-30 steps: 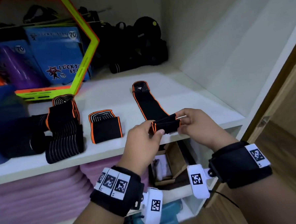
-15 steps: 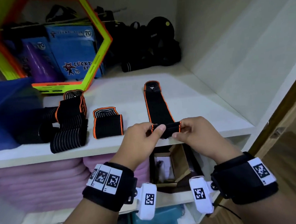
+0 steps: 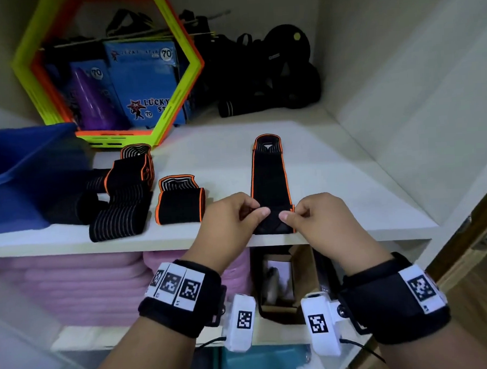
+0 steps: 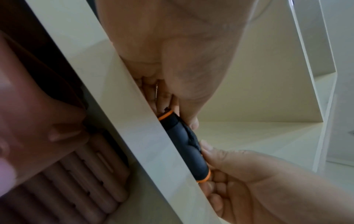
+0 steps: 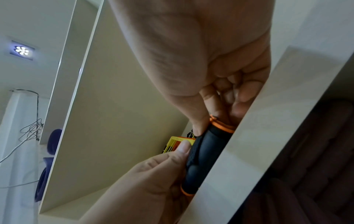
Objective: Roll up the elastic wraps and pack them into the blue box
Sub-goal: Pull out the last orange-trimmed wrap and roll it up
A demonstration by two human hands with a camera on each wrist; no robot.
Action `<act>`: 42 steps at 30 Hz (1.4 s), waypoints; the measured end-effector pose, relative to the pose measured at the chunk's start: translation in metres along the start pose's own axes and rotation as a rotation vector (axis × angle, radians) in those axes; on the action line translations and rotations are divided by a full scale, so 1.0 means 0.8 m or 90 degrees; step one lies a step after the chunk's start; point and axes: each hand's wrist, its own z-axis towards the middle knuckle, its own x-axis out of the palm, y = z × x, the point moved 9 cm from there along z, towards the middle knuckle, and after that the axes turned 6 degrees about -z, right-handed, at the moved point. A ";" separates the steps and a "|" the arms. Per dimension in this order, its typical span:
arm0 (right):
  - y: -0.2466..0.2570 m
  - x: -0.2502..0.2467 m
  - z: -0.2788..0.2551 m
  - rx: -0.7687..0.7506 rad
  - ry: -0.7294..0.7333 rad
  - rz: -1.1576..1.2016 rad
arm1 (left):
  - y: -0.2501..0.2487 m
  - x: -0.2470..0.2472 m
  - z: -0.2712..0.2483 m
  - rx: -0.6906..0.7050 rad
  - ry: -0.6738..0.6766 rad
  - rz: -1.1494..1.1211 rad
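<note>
Only the near end of this orange-edged wrap [image 3: 270,183] is rolled, pinched by the left hand [image 3: 230,221] and right hand [image 3: 320,219]. Other wraps [image 3: 178,202] wait beside the blue box [image 3: 15,156], nothing visibly packed.

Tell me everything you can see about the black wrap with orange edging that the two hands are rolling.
The wrap is a long black band of stretchy-looking fabric with orange piping and a grey-striped far end. It lies flat on the white shelf, running straight back. Its near end is rolled into a short cylinder at the shelf's front edge. The left hand and right hand pinch the roll's two ends, thumbs on top. Nothing else touches it.
</note>
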 end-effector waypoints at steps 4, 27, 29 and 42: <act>0.002 -0.001 -0.001 0.005 -0.040 -0.002 | -0.010 0.002 0.003 0.052 -0.026 0.051; -0.004 0.002 -0.016 -0.061 0.032 -0.011 | -0.003 -0.002 -0.022 0.032 0.058 0.047; -0.007 -0.004 -0.012 -0.040 0.011 0.021 | -0.003 0.000 -0.017 0.002 0.066 0.016; -0.018 0.004 -0.006 0.075 0.000 -0.040 | 0.008 0.005 -0.002 -0.144 -0.013 -0.044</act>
